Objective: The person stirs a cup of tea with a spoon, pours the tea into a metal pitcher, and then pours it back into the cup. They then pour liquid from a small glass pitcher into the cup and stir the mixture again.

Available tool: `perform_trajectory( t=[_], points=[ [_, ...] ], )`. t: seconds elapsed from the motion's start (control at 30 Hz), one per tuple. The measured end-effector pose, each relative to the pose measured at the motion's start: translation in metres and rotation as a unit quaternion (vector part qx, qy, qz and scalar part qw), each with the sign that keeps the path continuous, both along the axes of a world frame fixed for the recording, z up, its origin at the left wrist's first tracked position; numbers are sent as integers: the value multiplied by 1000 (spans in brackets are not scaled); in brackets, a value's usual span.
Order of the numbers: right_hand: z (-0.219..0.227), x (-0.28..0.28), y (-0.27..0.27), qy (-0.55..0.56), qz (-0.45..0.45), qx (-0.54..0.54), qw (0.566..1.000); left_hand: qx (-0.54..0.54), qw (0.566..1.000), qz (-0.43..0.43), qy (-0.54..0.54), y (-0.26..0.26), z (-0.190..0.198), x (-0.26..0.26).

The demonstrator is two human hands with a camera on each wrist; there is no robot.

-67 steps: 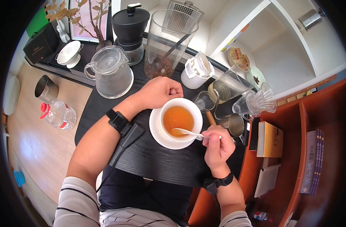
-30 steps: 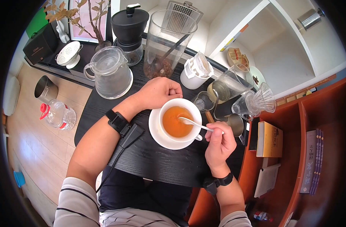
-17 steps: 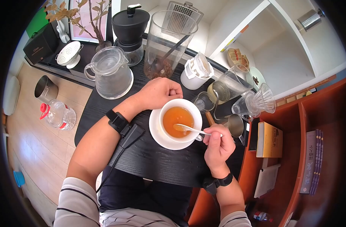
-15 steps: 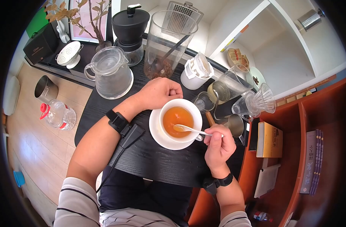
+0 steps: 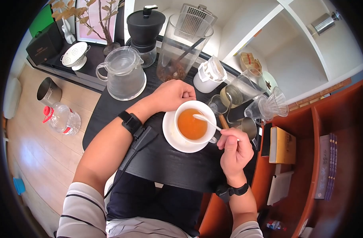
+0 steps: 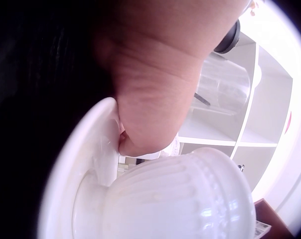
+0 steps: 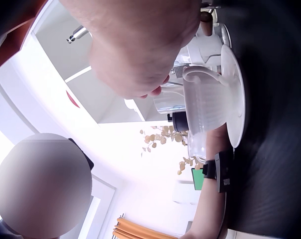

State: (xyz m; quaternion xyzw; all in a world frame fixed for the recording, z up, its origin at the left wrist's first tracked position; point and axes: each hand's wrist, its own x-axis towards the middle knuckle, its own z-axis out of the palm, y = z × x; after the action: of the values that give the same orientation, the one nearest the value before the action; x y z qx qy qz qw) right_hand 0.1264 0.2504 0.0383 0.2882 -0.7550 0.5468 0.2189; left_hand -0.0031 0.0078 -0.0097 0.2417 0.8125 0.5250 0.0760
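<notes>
White slim spoon [image 5: 208, 120]: the right hand [image 5: 236, 152] pinches it near the end, apparently so the tip reaches inside the fluted white cup [image 6: 160, 196]; the left hand [image 5: 172, 95] curls alongside, hold unclear.

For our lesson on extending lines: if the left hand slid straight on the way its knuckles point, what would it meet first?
The left hand would probably meet the white cup topped with a paper filter, though depth is hard to judge from the head view.
</notes>
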Motion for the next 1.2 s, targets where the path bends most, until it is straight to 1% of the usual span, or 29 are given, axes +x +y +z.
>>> perform_trajectory(
  t=[0.07,0.13,0.2,0.3,0.4,0.47,0.57,0.67,0.7,0.77,0.8,0.87,0.93,1.0,1.03,1.13,1.2],
  points=[
    [5,6,-1,-13,-12,5,1000,1,1000,2,13,0,-1,-1],
    [9,11,2,9,-17,-1,1000,-18,1000,8,14,0,-1,-2],
    [8,22,6,14,-20,12,1000,-11,1000,5,14,-1,-3,-3],
    [-2,45,10,24,-51,-57,997,-18,1000,12,17,-1,-2,-3],
    [-8,75,10,31,-61,-126,990,-7,1000,14,22,0,-4,-3],
    [-14,92,14,23,-66,-132,989,6,1000,14,23,1,-4,-3],
    [-22,106,15,-29,-95,-103,990,4,1000,19,24,2,-4,-3],
    [-33,107,19,-56,-92,-85,991,6,1000,20,6,2,-4,-3],
    [-35,106,19,-54,-92,-84,991,7,1000,20,8,2,-4,-3],
    [-38,104,19,-92,-101,-72,988,13,1000,17,17,2,-5,-4],
    [-39,104,19,-90,-101,-71,988,14,1000,17,20,1,-6,-4],
    [-41,102,19,-149,-116,-82,978,-1,999,20,28,1,-4,-3],
    [-44,101,22,-156,-113,-82,978,2,1000,20,23,1,-6,-4],
    [-45,100,23,-204,-105,-82,970,5,1000,18,17,1,-10,-6],
    [-45,99,24,-203,-106,-82,970,6,1000,20,15,2,-10,-7],
    [-45,97,26,-227,-105,-57,966,9,1000,23,12,2,-11,-7],
    [-42,95,27,-257,-121,-39,958,13,1000,25,12,2,-11,-7]
  ],
)
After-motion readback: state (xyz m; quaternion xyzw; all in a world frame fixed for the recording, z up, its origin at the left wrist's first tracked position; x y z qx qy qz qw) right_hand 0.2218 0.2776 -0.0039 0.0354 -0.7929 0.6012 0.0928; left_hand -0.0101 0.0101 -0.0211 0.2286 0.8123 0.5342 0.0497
